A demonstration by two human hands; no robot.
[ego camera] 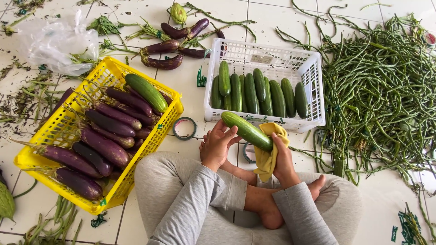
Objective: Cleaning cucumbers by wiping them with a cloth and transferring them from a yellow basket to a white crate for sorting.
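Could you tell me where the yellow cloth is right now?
The yellow cloth is in the right hand, centre-right of the head view, against the cucumber just below the white basket.

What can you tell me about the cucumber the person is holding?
The long, smooth, dark green cucumber lies slanted, its left end higher, just in front of the white plastic basket of other cucumbers. The left hand grips its upper left end. The right hand presses a yellow cloth against its lower right end, hiding that tip. It looks whole and fresh.
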